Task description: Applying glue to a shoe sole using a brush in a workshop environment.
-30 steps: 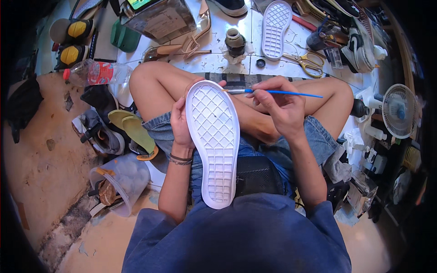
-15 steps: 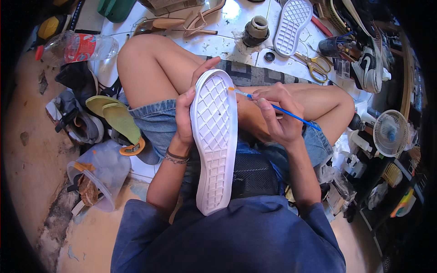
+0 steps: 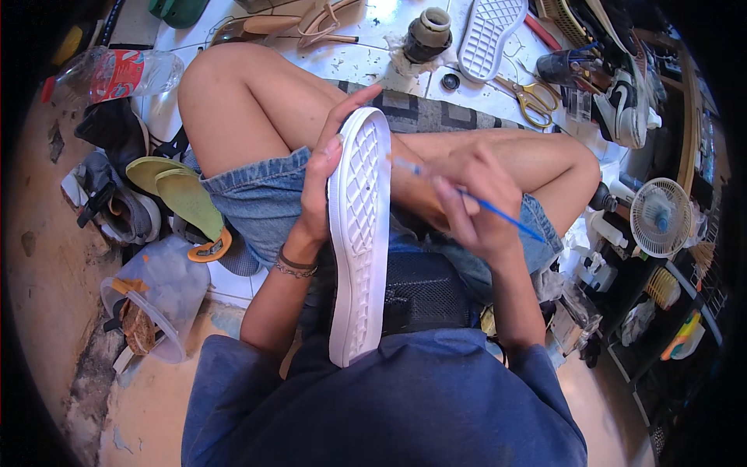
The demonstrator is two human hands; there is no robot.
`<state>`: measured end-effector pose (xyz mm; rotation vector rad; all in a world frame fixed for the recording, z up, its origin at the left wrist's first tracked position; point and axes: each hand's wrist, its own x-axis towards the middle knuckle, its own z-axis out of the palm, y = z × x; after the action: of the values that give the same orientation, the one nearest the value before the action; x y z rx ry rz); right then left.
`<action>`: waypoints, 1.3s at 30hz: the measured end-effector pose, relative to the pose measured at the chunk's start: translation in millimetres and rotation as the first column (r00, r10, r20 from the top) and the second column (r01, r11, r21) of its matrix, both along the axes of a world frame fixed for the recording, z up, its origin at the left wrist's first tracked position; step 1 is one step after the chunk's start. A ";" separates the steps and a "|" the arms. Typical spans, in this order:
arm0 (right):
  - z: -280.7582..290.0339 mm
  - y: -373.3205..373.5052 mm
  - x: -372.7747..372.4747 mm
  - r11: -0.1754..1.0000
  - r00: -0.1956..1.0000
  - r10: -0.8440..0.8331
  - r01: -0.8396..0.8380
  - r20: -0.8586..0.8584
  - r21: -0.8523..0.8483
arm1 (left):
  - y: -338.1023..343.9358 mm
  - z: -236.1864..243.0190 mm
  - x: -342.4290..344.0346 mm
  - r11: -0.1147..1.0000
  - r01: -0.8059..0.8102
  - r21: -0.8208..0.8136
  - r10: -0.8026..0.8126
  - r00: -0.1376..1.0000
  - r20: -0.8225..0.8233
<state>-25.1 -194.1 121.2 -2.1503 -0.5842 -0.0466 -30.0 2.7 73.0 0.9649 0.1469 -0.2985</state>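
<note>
A white rubber shoe sole stands on end against my shirt, its open side with a diamond and square grid turned partly to the right. My left hand grips its upper left edge, thumb on the rim and a finger stretched up behind. In my right hand is a thin paintbrush with a blue handle, pinched between thumb and fingers. The brush's orange-tinted bristles are at or just beside the sole's upper right side wall; motion blur hides whether they touch.
Beyond my crossed legs lie a second white sole, a dark open jar, its black cap and gold-handled scissors. To the left are a plastic bottle, yellow-green insoles and a clear tub; a small fan stands right.
The sole has turned, showing less of its grid and more of its right side wall. My right hand and brush have shifted slightly and blurred. The whole view has also shifted a little.
</note>
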 end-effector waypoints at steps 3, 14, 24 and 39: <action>-17.0 3.9 9.9 1.000 0.998 -0.011 0.012 0.066 -0.010 | 3.7 -4.4 -2.4 0.996 0.076 -0.052 -0.077 0.997 -0.012; -19.2 -1.5 22.1 0.996 0.998 0.024 -0.019 0.052 -0.089 | -6.4 3.2 -0.1 0.999 -0.011 0.036 0.010 1.000 0.015; 5.1 1.6 -25.0 0.967 0.957 0.222 -0.240 -0.186 -0.083 | -11.8 8.6 -0.5 0.991 -0.115 0.072 0.112 0.993 0.035; -6.5 1.9 -5.7 0.970 0.879 0.243 -0.208 -0.411 0.129 | -5.5 0.5 -2.9 0.999 -0.023 0.046 0.023 1.000 0.008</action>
<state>-30.9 -192.2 114.6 -1.9155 -0.5583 0.5081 -32.9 -2.8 73.5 1.0092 0.1584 -0.2710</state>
